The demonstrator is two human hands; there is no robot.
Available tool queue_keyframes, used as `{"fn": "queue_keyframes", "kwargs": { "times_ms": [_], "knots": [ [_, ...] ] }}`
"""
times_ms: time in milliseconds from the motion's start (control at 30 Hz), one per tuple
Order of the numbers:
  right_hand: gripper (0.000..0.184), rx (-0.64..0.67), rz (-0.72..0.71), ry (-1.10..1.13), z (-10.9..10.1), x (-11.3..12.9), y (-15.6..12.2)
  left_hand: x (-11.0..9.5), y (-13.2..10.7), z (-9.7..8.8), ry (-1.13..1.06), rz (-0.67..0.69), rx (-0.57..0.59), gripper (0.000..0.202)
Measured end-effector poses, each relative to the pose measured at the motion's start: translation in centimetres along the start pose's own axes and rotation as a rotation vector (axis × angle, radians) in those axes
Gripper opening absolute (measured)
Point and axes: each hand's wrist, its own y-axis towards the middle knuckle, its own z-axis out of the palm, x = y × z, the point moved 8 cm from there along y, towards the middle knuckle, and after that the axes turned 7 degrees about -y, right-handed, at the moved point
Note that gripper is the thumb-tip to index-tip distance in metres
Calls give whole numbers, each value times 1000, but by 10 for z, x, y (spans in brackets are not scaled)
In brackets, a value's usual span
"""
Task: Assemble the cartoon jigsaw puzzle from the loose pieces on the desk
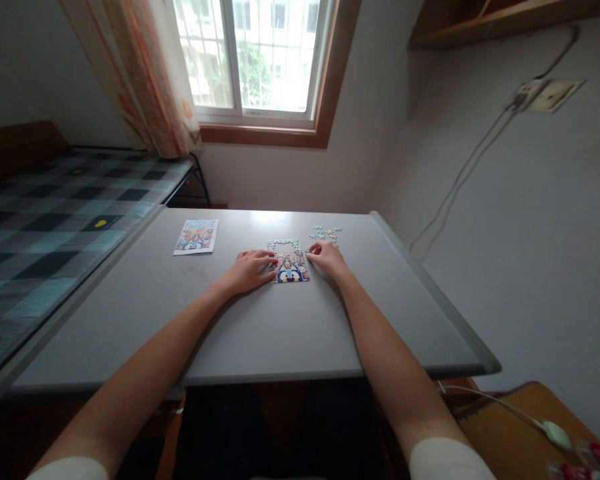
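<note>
A partly assembled jigsaw puzzle lies flat on the grey table, with a gap inside its upper part. My left hand rests at its left edge, fingers stretched out and touching the border. Just off the right edge, my right hand is closed in a pinch, with a small puzzle piece at the fingertips, mostly hidden. Several loose puzzle pieces are scattered beyond my right hand. A printed picture sheet with a similar design lies at the back left.
To the left stands a bed with a checked cover. A window and a curtain are beyond the table. Cables hang along the right wall from a socket. A wooden stool or chair stands at lower right.
</note>
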Motion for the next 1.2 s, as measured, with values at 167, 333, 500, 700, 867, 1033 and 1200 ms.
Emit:
{"fn": "queue_keyframes", "kwargs": {
  "times_ms": [167, 333, 500, 700, 867, 1033, 1200],
  "knots": [
    [16, -27, 36, 180, 0, -7, 1, 3, 0, 1, 11, -12, 4, 38],
    [27, -127, -17, 419, -3, 0, 1, 2, -1, 1, 17, -8, 5, 37],
    [22, -135, -136, 556, 4, 20, -2, 1, -1, 0, 19, -11, 6, 38],
    [14, -132, -213, 553, 13, 32, -6, 2, 0, 2, 22, -9, 6, 37],
    [12, -178, -249, 506, 10, 33, -7, 2, 0, 2, 22, -1, -11, 37],
    [12, -148, -244, 514, 12, 33, -6, 1, -1, 1, 22, -3, -6, 37],
    [14, -100, -247, 448, 16, 34, -5, 0, -1, 0, 21, -6, -2, 38]
  ]
}}
